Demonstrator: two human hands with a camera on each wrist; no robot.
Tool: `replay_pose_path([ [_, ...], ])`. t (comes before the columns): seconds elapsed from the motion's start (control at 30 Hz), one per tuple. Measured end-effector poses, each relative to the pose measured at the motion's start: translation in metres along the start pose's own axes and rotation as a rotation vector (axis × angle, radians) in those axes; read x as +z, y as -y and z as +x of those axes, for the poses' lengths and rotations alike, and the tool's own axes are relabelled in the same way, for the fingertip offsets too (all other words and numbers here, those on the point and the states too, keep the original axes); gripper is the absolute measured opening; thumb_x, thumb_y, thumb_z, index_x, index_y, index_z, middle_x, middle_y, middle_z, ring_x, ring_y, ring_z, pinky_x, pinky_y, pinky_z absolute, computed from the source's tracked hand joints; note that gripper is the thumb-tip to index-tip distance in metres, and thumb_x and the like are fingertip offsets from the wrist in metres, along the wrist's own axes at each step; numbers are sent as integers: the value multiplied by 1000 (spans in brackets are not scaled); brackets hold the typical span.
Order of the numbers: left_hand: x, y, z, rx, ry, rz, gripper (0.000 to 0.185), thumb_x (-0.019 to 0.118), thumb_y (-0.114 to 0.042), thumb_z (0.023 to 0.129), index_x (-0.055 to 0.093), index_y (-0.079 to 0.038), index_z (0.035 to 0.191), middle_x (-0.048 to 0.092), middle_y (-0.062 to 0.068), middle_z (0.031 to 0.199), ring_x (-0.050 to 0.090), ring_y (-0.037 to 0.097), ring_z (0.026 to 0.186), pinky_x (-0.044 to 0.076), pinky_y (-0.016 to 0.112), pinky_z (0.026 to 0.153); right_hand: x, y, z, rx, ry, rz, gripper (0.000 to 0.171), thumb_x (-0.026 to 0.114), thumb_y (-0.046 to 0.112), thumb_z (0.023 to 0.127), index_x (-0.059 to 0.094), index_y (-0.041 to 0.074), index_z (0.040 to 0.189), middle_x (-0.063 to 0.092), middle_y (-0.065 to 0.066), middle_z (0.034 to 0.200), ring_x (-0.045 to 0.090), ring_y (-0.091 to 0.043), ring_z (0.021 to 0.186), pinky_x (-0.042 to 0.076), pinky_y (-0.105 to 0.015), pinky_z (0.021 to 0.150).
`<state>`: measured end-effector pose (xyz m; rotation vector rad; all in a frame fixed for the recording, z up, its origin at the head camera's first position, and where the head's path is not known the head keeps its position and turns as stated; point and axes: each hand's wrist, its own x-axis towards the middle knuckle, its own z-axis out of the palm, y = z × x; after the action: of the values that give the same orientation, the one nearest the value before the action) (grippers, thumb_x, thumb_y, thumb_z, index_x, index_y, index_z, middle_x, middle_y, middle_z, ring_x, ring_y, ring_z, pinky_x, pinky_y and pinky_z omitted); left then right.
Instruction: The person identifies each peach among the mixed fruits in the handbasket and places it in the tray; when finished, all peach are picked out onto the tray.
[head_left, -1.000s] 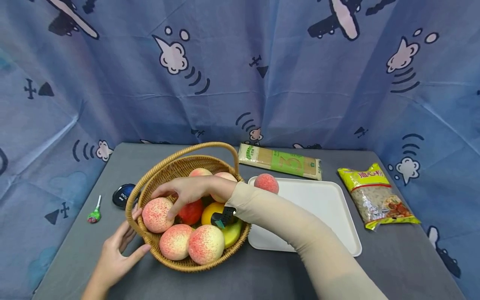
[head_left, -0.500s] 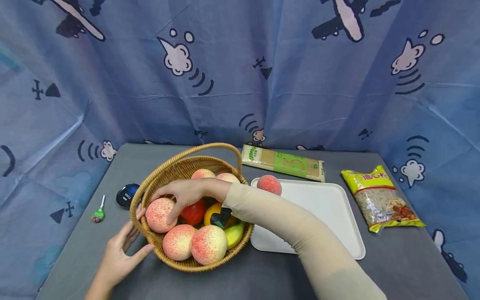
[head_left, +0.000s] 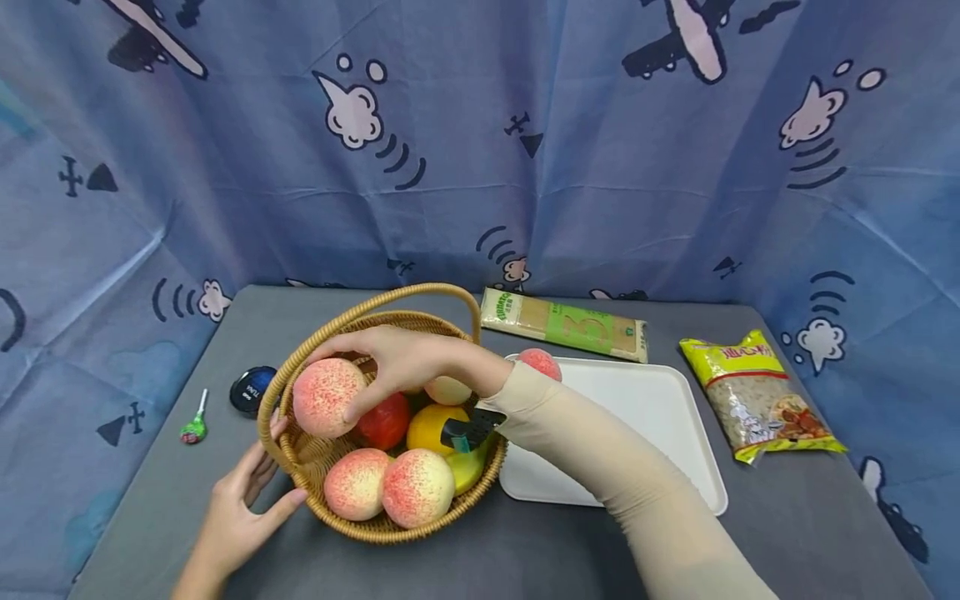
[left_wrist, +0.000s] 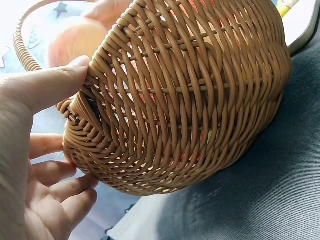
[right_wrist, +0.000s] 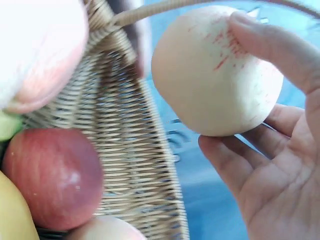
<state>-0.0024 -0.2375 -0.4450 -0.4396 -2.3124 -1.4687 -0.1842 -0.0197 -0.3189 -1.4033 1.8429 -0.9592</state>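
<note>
Here we noted the right hand (head_left: 397, 360) curled round a peach (head_left: 327, 397), fingers and thumb gripping it, the fruit raised just above the left rim of the wicker basket (head_left: 442, 517). The left hand (head_left: 240, 512) lay open, thumb and fingers pressed on the basket's outer wall. We judged the step a lift-out; a peach (head_left: 538, 363) sat on the white tray (head_left: 660, 417), so the next move needs clearance past the handle (head_left: 397, 297).

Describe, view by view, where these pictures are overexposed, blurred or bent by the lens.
Head view: evenly lit, sharp, curtain bowed by the wide lens. Left wrist: basket weave crisp, top-left corner blown out. Right wrist: peach washed pale, the fruit at top left glaring white and soft.
</note>
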Motion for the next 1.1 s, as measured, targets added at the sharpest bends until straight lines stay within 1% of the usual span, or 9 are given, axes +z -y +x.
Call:
replay_pose_path([
  [0.07,0,0,0,-10,12,6,86,71,21,66,36,6,142,40,2,149,44,1,130,41,10,101,-4,5,-15,-34,-37,10,69,78,23,78,46,12,137,54,1,130,52,-3,113,45,-16,100],
  [0.17,-1,-1,0,-10,12,12,85,71,22,66,36,6,142,40,8,149,44,1,130,41,10,101,-8,9,-39,-71,-107,83,70,78,15,77,45,7,138,52,-5,132,53,-6,116,45,-20,104],
  [0.27,-2,-2,0,-2,8,14,85,70,22,66,36,6,142,38,11,150,42,1,131,40,9,101,-10,10,-68,-76,-197,141,71,78,13,78,44,9,139,52,-4,133,54,-9,116,47,-26,104],
  [0.4,-3,-1,-1,-10,5,34,85,71,22,66,36,5,142,37,10,151,41,0,132,40,8,100,-13,6,-109,-118,-311,197,72,77,15,79,41,6,140,50,-10,136,56,-19,116,51,-36,100],
  [0.5,-2,0,-1,-26,6,44,85,71,21,67,37,4,142,37,8,151,40,-1,132,41,8,99,-14,-1,-140,-157,-407,211,74,78,12,78,39,-1,140,48,-16,136,56,-23,116,53,-39,97],
  [0.57,-2,0,-1,-29,10,50,85,71,21,67,37,4,143,37,8,151,40,-1,132,40,7,99,-14,-6,-161,-161,-481,198,75,78,7,77,38,-4,140,50,-13,135,56,-22,115,54,-38,95],
  [0.77,-2,-2,-1,-38,10,56,84,71,20,68,37,3,143,37,7,151,41,-1,131,41,8,99,-9,-24,-213,-132,-662,163,77,73,-11,74,35,-7,140,50,0,135,53,-15,118,51,-26,98],
  [0.93,-2,-2,0,-34,12,58,84,71,20,68,37,3,143,37,6,151,41,-1,131,41,8,99,-1,-42,-242,-92,-780,158,77,70,-17,73,35,-6,141,47,2,136,53,-10,118,50,-20,98],
  [1.1,-2,-1,-1,-44,17,62,84,71,19,68,37,2,143,36,6,151,41,-2,131,40,8,99,6,-64,-263,-18,-887,201,75,66,-17,76,34,-4,143,46,0,135,51,-10,117,50,-17,96],
])
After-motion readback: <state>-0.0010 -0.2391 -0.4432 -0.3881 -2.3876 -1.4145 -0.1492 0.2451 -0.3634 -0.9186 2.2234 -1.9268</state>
